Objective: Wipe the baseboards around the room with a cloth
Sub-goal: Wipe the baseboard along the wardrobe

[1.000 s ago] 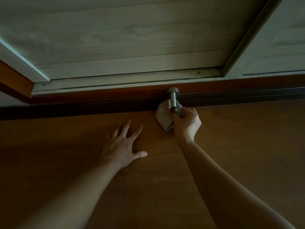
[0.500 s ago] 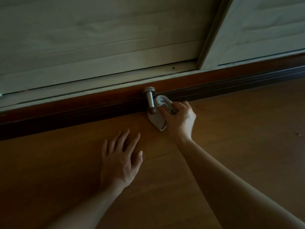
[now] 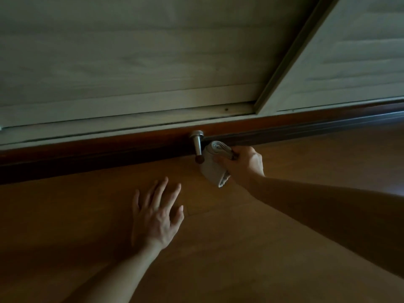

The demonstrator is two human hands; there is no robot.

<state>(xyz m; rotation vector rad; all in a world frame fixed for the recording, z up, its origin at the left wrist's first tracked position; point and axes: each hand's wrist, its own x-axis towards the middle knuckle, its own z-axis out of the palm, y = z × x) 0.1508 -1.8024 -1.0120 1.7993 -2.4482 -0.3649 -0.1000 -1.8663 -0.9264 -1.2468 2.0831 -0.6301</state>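
Observation:
A dark reddish-brown baseboard point(image 3: 109, 149) runs across the view where the pale wood-grain panels meet the wooden floor. My right hand point(image 3: 246, 165) grips a folded whitish cloth point(image 3: 213, 169) and holds it against the baseboard's foot, just right of a metal door stopper point(image 3: 197, 144) that sticks out from the board. My left hand point(image 3: 156, 217) lies flat on the floor with its fingers spread, below and left of the cloth, holding nothing.
Pale sliding panels point(image 3: 131, 62) with a slanted frame strip point(image 3: 290, 57) rise above the baseboard. The brown wooden floor point(image 3: 284, 270) fills the lower half of the view. The light is dim.
The cloth and my right hand have passed from in front of the door stopper to its right side. My left hand has drawn its fingers closer together on the floor. The view has shifted.

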